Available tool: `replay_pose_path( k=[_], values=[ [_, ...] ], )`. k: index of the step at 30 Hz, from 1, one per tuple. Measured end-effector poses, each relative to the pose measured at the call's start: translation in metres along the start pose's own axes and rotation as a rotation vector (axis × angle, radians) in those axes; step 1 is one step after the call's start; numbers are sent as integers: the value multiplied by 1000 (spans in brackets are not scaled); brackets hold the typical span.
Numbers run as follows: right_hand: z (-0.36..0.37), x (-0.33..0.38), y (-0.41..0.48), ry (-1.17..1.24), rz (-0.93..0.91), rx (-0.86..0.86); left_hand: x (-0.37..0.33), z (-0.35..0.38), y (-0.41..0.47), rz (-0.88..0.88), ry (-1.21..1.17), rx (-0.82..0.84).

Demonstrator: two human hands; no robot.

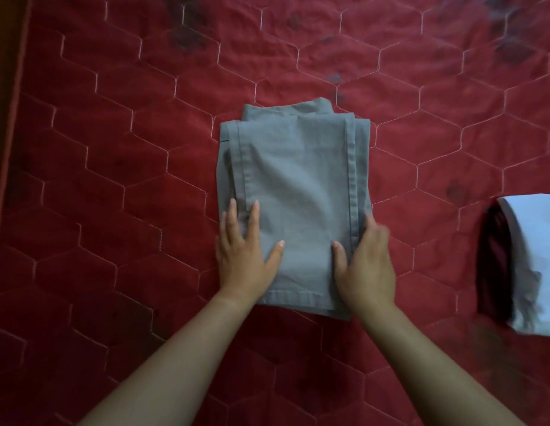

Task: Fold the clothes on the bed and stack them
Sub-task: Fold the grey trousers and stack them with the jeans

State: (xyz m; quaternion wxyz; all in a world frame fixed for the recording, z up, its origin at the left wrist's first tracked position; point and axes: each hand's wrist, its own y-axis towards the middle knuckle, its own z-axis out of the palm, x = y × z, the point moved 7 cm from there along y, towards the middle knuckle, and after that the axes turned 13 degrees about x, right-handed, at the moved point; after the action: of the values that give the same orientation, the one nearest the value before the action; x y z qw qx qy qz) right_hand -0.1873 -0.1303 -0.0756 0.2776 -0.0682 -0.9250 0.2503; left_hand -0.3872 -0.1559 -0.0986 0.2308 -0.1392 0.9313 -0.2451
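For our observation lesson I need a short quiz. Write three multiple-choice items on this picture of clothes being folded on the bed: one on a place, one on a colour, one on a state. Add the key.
1. Where does the white and dark red pile lie relative to the grey garment?
A. To its left.
B. To its right, apart from it.
C. On top of it.

2. What colour is the quilted bedcover?
A. Blue.
B. Green.
C. Red.

3. How is the left hand?
A. Flat on the grey garment, fingers straight.
B. Clenched in the air.
C. Holding a hanger.

Key:
1 B, bare bedcover shows between the two.
2 C, it is red with pale stitched hexagons.
3 A, its palm presses the cloth's near left corner.
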Motion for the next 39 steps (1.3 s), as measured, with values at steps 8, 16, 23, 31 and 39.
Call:
replay_pose_path(
  k=[8,16,23,31,39],
  values=[
    [12,68,98,-365,-358,16,-46,-25,91,235,359,-129],
    [27,35,134,-359,-270,-67,-35,-14,127,288,358,-204],
    [17,36,126,-263,-320,-132,-37,-16,121,302,348,-245],
    [34,10,61,-229,-301,67,-14,-4,68,365,239,27],
    [79,-29,-21,-509,-390,34,42,54,-33,417,290,53]
  ],
)
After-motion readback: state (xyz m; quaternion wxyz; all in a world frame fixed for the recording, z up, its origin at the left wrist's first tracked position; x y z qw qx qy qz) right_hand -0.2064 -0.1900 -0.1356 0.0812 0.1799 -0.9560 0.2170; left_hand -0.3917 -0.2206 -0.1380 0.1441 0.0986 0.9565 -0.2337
